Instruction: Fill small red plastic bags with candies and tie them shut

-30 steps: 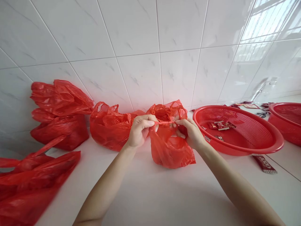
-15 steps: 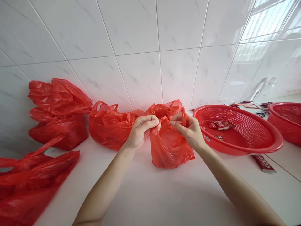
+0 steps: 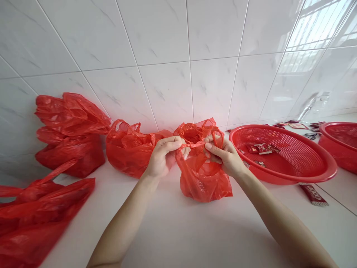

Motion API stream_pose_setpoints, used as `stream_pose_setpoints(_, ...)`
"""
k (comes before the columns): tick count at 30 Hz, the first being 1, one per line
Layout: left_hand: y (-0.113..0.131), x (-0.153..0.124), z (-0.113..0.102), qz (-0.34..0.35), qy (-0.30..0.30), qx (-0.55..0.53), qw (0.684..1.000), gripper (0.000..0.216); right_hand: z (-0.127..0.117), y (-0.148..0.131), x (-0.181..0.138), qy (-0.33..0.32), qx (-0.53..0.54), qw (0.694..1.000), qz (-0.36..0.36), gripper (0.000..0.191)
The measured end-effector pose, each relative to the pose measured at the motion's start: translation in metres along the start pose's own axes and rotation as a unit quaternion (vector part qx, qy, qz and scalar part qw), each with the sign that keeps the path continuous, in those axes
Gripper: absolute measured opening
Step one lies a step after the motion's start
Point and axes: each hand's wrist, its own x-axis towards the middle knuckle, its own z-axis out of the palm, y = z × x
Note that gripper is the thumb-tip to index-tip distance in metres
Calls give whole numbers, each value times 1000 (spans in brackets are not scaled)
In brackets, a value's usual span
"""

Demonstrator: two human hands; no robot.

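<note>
A red plastic bag point(image 3: 205, 182) stands on the white surface in front of me, its top drawn up between my two hands. My left hand point(image 3: 165, 154) is closed, thumb and fingers pinching a twisted strip of the bag's handle. My right hand point(image 3: 223, 152) pinches the other end of that strip, and a loop of handle stands up behind its fingers. The strip is stretched nearly level between the hands. Whatever lies inside the bag is too blurred by the plastic to make out.
More red bags point(image 3: 129, 152) stand along the tiled wall point(image 3: 164, 96) to the left. At right is a red mesh basket point(image 3: 295, 169) with small wrapped packets point(image 3: 260, 149) in it. A dark red packet point(image 3: 314, 194) lies before it, and a second red basket point(image 3: 341, 149) is beyond.
My hands have moved slightly apart, pulling the handle strip out straight between them. The bag's mouth is drawn narrower. The things around it have not moved.
</note>
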Motion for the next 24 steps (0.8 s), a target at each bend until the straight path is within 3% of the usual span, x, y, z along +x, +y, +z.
stream_pose_setpoints(5,-3,1,2,11,8,-28,1000,40,2,-2,3,-16,52,998,15,31)
stream_pose_setpoints(10,-3,1,1,-39,-28,29,998,44,1,-4,2,1,74,997,20,30)
stream_pose_setpoints(14,1,2,2,-59,-52,101,992,35,0,-3,2,9,41,999,4,29)
stream_pose_setpoints(21,2,14,5,-18,87,-37,995,31,-1,-5,1,28,-31,998,-39,21)
stream_pose_setpoints(24,2,16,9,-12,107,-42,993,27,1,-7,0,44,-70,995,-52,14)
